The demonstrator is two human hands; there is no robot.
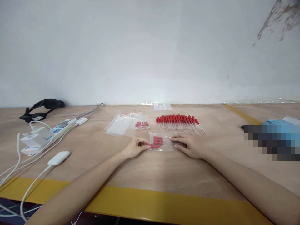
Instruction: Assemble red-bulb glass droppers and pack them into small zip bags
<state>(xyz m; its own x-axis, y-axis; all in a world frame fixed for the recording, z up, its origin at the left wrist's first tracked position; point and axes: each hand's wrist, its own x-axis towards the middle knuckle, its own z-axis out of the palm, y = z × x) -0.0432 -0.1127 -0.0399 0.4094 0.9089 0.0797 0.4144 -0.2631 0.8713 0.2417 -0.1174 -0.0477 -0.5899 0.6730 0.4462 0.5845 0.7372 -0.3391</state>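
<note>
A clear zip bag [169, 145] lies flat on the table with several red-bulbed droppers [158, 138] inside, their bulbs toward the left. My left hand [137, 147] pinches the bag's left end, beside the lowest red bulb. On the right end of the same bag, my right hand [188, 146] has its thumb and fingers closed on the plastic. Just behind the bag is a long row of loose droppers [177, 120], red bulbs facing the wall. Another bag of droppers [142, 124] lies to the left of that row, partly over flat clear bags [119, 125].
One more clear bag [162, 107] lies by the wall. At left are a power strip [57, 131] with chargers and white cables, a white plastic device [58, 158] and a black headset strap [43, 109]. A blue package [278, 128], partly pixelated, sits at right. Yellow tape [150, 200] lines the front edge.
</note>
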